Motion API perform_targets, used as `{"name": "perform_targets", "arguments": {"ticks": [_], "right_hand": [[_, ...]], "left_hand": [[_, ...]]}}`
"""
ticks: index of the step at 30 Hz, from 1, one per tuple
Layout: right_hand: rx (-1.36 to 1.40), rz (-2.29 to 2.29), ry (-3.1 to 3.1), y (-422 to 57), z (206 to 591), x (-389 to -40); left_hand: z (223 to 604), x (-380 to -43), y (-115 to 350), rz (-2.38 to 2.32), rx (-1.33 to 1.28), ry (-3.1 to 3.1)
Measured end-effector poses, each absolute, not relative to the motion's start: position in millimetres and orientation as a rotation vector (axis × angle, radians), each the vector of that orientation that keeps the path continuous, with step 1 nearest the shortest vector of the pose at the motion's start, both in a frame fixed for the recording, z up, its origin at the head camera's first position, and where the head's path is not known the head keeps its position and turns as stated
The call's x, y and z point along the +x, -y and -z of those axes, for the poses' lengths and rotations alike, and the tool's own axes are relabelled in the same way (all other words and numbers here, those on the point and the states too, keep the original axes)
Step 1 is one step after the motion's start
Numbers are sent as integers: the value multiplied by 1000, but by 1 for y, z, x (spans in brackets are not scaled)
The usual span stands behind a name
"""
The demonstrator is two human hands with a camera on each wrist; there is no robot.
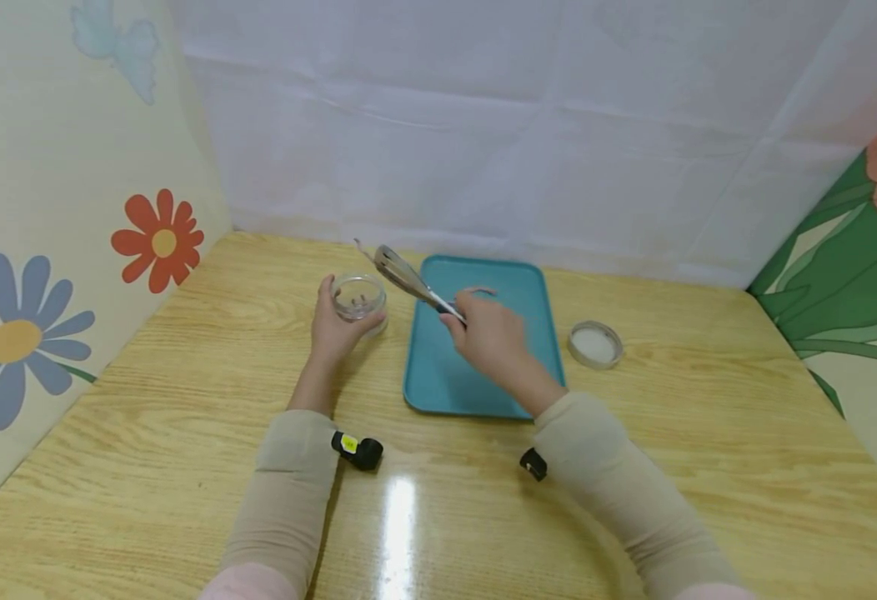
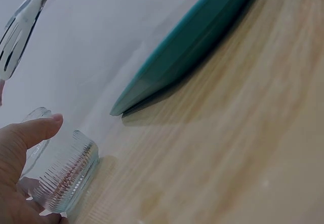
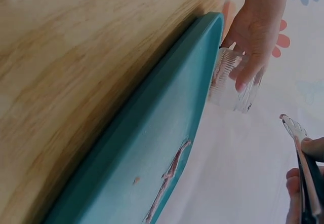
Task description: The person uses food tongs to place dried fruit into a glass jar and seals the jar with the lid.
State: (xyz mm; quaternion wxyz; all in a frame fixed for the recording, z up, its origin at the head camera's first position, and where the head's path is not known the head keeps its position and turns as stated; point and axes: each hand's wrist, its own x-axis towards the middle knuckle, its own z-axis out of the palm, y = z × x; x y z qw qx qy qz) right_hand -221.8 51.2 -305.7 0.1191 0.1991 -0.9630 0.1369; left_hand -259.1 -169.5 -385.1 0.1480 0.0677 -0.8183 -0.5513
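My left hand [image 1: 333, 329] grips a clear ribbed glass jar [image 2: 76, 176], thumb and fingers around its side near the rim. Small reddish-brown pieces lie low inside the open jar. In my right hand [image 1: 494, 337] are metal tongs [image 1: 408, 277], gripped by their dark handle, with slotted ends. A thin reddish strip [image 1: 363, 248] sticks out from the tongs' tip, raised above and beside the jar mouth. Below the right hand lies a teal tray [image 1: 464, 387]. Another long, thin reddish-brown strip [image 3: 169, 176] rests on it, partly behind the right hand in the head view.
Right of the tray, a round lid [image 1: 595, 345] with a pale inside lies on the wooden table [image 1: 438, 500]. A small brown crumb [image 3: 136, 180] is on the tray. White cloth [image 1: 483, 150] hangs behind, and flower-printed panels [image 1: 48, 250] stand at both sides.
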Motion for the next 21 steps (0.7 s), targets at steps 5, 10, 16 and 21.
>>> {"name": "perform_targets", "arguments": {"ticks": [5,10,16,21], "right_hand": [[596,-391,2830,-45,308,-219],[619,-408,2816,-42,310,-218],[622,-408,2832,-39,312,-217],[608,-437,2832,-38,313,-215]], "left_hand": [[385,-258,169,1593,192,2348],[386,-258,169,1604,175,2335],[387,-258,170,1624,167,2327],[387,-258,170,1633,151,2317]]}}
